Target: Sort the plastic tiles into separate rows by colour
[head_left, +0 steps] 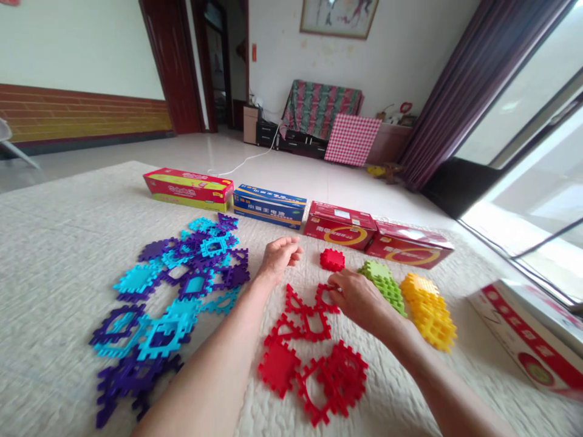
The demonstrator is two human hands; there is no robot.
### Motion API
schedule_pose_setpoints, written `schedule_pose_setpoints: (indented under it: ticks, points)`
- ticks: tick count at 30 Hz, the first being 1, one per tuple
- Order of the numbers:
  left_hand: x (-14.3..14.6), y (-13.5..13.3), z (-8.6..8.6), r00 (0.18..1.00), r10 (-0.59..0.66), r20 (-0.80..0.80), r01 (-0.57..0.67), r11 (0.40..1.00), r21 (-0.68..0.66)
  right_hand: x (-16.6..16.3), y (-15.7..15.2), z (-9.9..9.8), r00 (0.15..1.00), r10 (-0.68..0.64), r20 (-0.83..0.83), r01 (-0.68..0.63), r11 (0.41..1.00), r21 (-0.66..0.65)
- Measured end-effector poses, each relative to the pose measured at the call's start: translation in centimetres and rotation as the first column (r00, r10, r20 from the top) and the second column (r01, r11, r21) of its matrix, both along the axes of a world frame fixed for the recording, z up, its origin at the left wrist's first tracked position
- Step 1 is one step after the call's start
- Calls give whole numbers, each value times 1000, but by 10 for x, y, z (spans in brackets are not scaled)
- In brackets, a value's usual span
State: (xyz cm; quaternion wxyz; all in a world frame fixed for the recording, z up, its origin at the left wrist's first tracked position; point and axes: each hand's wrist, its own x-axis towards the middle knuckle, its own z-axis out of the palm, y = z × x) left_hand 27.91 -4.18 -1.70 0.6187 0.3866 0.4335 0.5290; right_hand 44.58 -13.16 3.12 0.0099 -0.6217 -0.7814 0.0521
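Observation:
My right hand rests on the beige mat, fingers pinched on the edge of a red notched tile that belongs to a spread of red tiles. My left hand hovers just above the mat, fingers loosely curled and holding nothing. A small stack of red tiles sits between the hands, further away. Green tiles and yellow tiles are stacked to the right of my right hand. Purple and cyan tiles lie scattered at the left.
A beige quilted mat covers the floor. Several long boxes line its far edge: a red and yellow one, a blue one, two red ones. Another box lies at the right beside the window.

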Motion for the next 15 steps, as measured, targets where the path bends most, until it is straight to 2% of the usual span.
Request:
schedule_pose_setpoints:
  ticks: [4, 7, 12, 15]
  points:
    - [1, 2, -3, 1000, -3, -3, 3, 1000, 11, 10, -6, -2, 988, 136, -70, -138, 990, -21]
    - [2, 3, -6, 1000, -5, 3, 5, 1000, 7, 11, -13, -1, 978, 200, -59, -203, 978, -52]
    - [2, 3, -7, 1000, -7, 2, 7, 1000, 15, 11, -13, 4, 977, 205, -53, -207, 978, -25]
    - [2, 3, -7, 1000, -6, -7, 7, 1000, 24, 18, 2, 8, 991, 118, -60, -114, 991, 63]
